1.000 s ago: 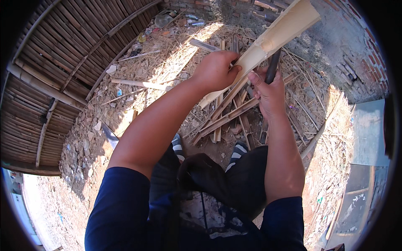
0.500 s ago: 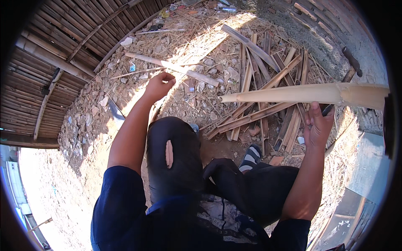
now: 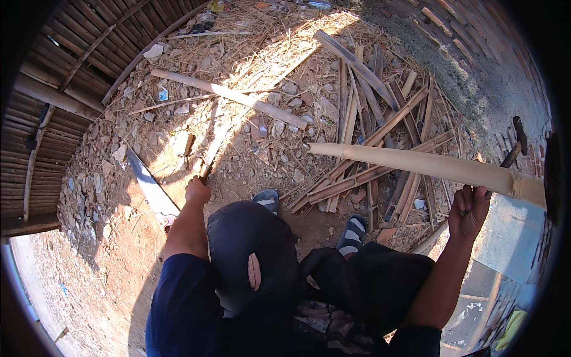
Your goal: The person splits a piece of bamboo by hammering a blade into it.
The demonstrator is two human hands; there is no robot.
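A bamboo wall (image 3: 53, 89) borders the left edge of the dirt ground (image 3: 119, 238). A long flat blade (image 3: 151, 191) lies on the ground just beside the left hand (image 3: 197, 190). The left hand is closed around the handle of a knife (image 3: 215, 152) that points away over stones and straw. A pile of split bamboo strips (image 3: 380, 131) lies on the ground at centre right. The right hand (image 3: 470, 208) is closed around a dark tool handle (image 3: 513, 152) and is pressed against the underside of a long pale bamboo pole (image 3: 416, 163), held level above the pile.
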